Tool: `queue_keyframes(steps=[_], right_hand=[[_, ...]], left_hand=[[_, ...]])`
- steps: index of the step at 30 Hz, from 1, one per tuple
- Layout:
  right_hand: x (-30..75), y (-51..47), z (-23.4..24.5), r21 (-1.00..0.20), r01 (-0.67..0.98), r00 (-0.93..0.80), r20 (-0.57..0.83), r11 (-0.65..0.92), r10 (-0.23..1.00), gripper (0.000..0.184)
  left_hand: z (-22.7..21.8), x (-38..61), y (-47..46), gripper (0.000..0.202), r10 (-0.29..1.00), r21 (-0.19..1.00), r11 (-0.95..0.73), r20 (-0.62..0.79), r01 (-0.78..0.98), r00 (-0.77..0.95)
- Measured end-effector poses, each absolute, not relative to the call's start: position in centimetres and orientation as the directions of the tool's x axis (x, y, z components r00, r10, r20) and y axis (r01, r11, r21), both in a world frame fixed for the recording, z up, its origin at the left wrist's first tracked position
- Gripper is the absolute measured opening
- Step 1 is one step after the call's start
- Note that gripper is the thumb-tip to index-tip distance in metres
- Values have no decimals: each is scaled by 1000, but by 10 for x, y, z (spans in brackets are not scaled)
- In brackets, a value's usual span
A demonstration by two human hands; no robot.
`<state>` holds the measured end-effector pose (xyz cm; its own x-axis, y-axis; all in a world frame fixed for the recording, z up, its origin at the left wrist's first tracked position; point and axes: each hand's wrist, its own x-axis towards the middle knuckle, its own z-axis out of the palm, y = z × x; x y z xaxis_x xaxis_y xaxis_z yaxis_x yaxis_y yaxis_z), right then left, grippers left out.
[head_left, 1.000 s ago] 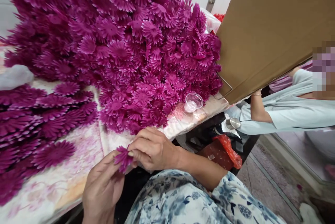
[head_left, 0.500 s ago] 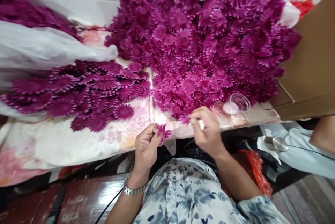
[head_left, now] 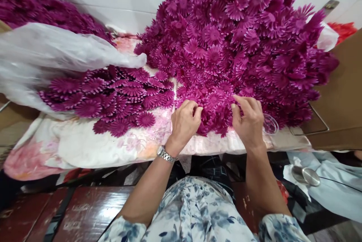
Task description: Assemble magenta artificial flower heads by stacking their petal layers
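A big heap of purple artificial flowers point(head_left: 215, 57) rises on the table, and both hands are at its front edge. My left hand point(head_left: 185, 119), with a metal watch point(head_left: 166, 154) on its wrist, has curled fingers with the thumb close to the index finger. Whatever it may hold is hidden against the petals. Across a short gap, my right hand point(head_left: 250, 117) faces it, its thumb and index fingertips close together by the flowers. I cannot make out what lies between them. A clear plastic dish point(head_left: 270, 124) is just right of that hand.
Flat purple petal pieces point(head_left: 113, 98) lie in a pile at left, beside a white plastic bag point(head_left: 70, 51). A cardboard box point(head_left: 339, 110) borders the right side. The floral tablecloth point(head_left: 113, 155) runs along the front edge. A metal cup-like object point(head_left: 307, 176) is at lower right.
Both hands have moved forward to the heap's front edge. The small purple flower seen in my left hand no longer shows there. The view has shifted a little left.
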<state>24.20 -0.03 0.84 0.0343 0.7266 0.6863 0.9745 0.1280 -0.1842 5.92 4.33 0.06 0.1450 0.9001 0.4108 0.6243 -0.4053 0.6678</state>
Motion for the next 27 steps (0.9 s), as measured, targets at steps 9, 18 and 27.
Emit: queue_keyframes(steps=[9, 18, 27], right_hand=[[228, -23, -11, -218, 966, -33, 424, 137, 905, 111], [195, 20, -14, -193, 966, -128, 211, 170, 969, 114], [181, 42, -6, -176, 975, -132, 33, 136, 991, 66]], left_hand=[[-14, 22, 39, 50, 897, 659, -407, 421, 632, 139], [-23, 41, 56, 35, 908, 681, -414, 263, 603, 326], [-23, 54, 51, 21, 884, 609, -458, 234, 647, 405]])
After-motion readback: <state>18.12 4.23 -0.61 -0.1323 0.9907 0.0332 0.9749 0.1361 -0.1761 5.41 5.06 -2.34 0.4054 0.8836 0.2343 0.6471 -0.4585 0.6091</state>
